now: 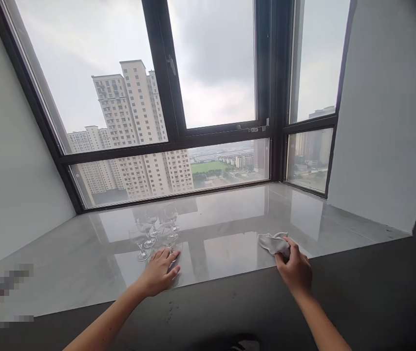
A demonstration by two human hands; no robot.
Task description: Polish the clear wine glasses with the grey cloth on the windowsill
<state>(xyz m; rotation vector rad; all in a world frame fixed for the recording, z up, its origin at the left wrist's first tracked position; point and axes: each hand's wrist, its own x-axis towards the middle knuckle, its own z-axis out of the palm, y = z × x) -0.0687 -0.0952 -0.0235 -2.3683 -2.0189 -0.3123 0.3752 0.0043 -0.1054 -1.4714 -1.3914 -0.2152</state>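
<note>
Clear stemmed glasses (152,225), several of them, stand upright in a cluster on the left part of the glossy windowsill (226,248). My left hand (160,273) is at the near side of this cluster, palm down with its fingers stretched out. Whether its fingertips touch the nearest glass or only the sill, I cannot tell. Farther right, my right hand (296,268) pinches a crumpled white cloth (272,242) between thumb and fingers. The cloth lies against the sill near its front edge.
Behind the sill rises a dark-framed window (175,141) with a handle (172,65) and a latch (254,129). Pale walls (376,122) close in the sill on both sides. Its front edge drops to a dark grey wall face (222,312). A blurred patch covers the lower left.
</note>
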